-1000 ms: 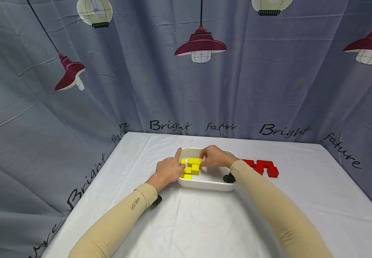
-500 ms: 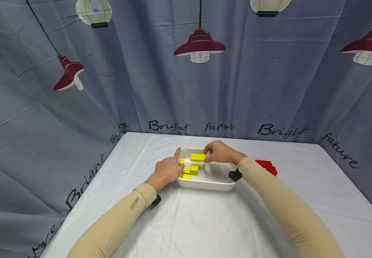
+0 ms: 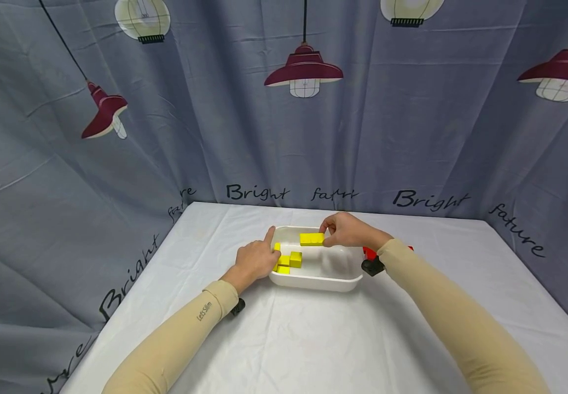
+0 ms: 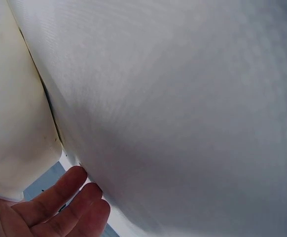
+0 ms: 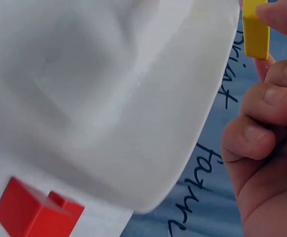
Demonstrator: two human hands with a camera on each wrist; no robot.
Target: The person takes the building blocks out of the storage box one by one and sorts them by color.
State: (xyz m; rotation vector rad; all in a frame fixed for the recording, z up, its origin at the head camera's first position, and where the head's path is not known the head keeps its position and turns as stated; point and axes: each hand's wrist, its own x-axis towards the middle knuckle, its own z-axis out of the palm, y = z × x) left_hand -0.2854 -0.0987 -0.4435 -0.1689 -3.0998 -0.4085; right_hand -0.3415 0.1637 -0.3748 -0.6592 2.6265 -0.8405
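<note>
A long yellow block point(image 3: 312, 239) is pinched between the thumb and fingers of my right hand point(image 3: 350, 230), over the back part of a white tray point(image 3: 316, 283). The right wrist view shows one end of that yellow block point(image 5: 256, 34), with the other fingers curled below it. My left hand point(image 3: 256, 259) holds the tray's left wall, thumb on the inner side and index finger stretched along the rim. Several smaller yellow blocks point(image 3: 296, 259) lie at the tray's left end, partly hidden by this hand. Outside the tray, the left wrist view shows three loosely bent fingers point(image 4: 67, 207).
Red blocks point(image 3: 370, 253) lie on the white-covered table just right of the tray, mostly behind the right forearm. Two of their faces show as red shapes point(image 5: 35, 212) in the right wrist view. A grey-blue curtain point(image 3: 244, 137) hangs behind the table.
My right hand has lifted the long yellow block off the group and carried it to the right. The left hand keeps its place on the tray.
</note>
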